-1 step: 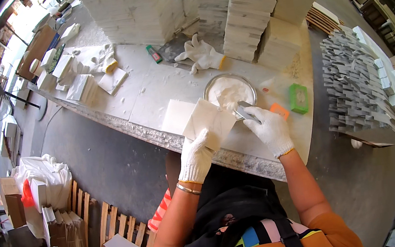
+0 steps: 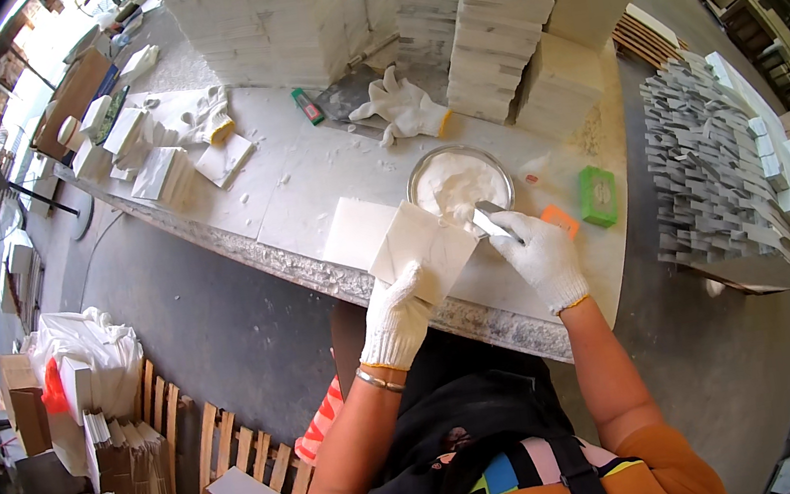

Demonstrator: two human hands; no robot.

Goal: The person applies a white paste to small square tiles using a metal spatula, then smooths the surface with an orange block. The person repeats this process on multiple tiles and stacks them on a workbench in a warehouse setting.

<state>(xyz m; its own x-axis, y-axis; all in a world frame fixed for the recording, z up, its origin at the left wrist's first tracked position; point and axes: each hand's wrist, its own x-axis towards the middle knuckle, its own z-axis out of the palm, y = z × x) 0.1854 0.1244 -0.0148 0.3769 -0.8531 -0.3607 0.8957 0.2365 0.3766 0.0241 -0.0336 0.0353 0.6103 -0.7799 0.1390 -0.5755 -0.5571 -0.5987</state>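
In the head view, the left hand (image 2: 395,320), in a white knit glove, pinches the lower edge of a square white marble tile (image 2: 423,248) between thumb and fingers, the thumb lying on its face. The tile is tilted above the near edge of the stone-topped table (image 2: 294,211). It overlaps a second white tile (image 2: 350,231) on the left; whether the two touch, I cannot tell. The right hand (image 2: 540,259), gloved alike, is closed around a putty knife (image 2: 485,220), its metal blade between the tile's right corner and the near rim of a round metal bowl (image 2: 510,188). White paste (image 2: 450,182) fills much of the bowl. Right of it lie an orange card (image 2: 559,220), partly behind the right hand, and a green box (image 2: 597,196). Beyond the bowl, a spare white glove (image 2: 404,112) lies before tall stacks of marble tiles (image 2: 497,25).
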